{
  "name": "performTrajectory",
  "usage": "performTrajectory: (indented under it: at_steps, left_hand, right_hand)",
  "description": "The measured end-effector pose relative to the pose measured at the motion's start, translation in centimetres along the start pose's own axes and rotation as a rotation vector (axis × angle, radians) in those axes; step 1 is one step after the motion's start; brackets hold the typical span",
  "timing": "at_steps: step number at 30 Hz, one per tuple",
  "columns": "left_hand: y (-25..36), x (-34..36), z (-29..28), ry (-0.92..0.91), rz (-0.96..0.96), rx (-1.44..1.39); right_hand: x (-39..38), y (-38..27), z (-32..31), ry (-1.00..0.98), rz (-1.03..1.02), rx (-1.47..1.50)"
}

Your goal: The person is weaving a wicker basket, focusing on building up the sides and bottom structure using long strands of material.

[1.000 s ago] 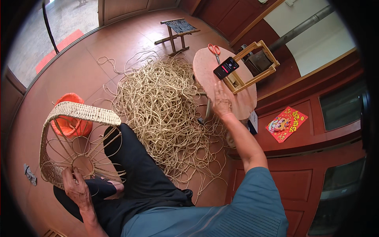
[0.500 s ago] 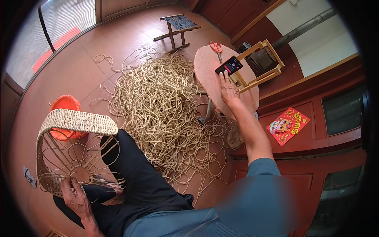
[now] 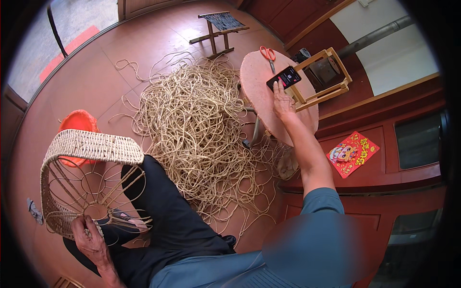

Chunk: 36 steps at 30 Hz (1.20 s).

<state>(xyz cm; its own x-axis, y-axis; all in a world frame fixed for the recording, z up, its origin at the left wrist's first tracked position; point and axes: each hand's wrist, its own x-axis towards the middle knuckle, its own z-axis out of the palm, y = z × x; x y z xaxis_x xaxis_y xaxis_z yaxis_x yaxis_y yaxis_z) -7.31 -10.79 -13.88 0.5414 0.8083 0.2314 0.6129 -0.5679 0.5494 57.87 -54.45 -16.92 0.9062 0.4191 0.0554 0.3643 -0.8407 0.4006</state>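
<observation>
A partly woven basket (image 3: 98, 145), pale cord over a wire frame, rests on its side against my left leg. My left hand (image 3: 92, 244) pinches its lower edge between thumb and fingers, next to the bare wire spokes. Out to the right, my right hand (image 3: 284, 102) reaches over a round pink-topped table (image 3: 257, 91). Its fingers are stretched out, with the tips on the lower edge of a black smartphone (image 3: 284, 78). The lit phone leans against a wooden frame (image 3: 321, 98).
A large tangled heap of cord (image 3: 192, 129) covers the floor ahead. Orange-handled scissors (image 3: 269, 55) lie on the table. A folding stool (image 3: 222, 24) stands beyond the heap. An orange basin (image 3: 79, 122) is behind the basket, and a grey rag (image 3: 34, 211) lies at the far left.
The whole view has shifted slightly. My right fingers remain at the phone's lower edge, and the picture on its screen looks different. The basket has barely moved, still in my left hand.
</observation>
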Motion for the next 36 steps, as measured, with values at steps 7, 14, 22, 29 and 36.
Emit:
performTrajectory:
  at_steps: [7,14,22,29,36]
  left_hand:
    - [0.6,0.0,0.1,0.032,0.014,-0.005]
    - [0.7,-0.2,0.3,0.083,0.139,0.071]
    - [1.3,-0.2,0.4,0.138,0.1,0.031]
    - [1.0,-0.3,0.0,0.122,0.017,-0.017]
    - [0.8,-0.3,0.0,0.095,0.006,-0.02]
  right_hand:
    - [-1.6,-1.7,0.5,0.084,-0.04,0.041]
    - [-8.8,-11.4,-3.5,-0.086,-0.248,0.33]
    - [-14.5,-18.8,-6.5,0.232,-0.616,0.723]
    - [-11.4,-13.2,-5.7,0.076,-0.295,0.31]
    - [-5.5,-3.9,-1.1,-0.011,-0.049,-0.027]
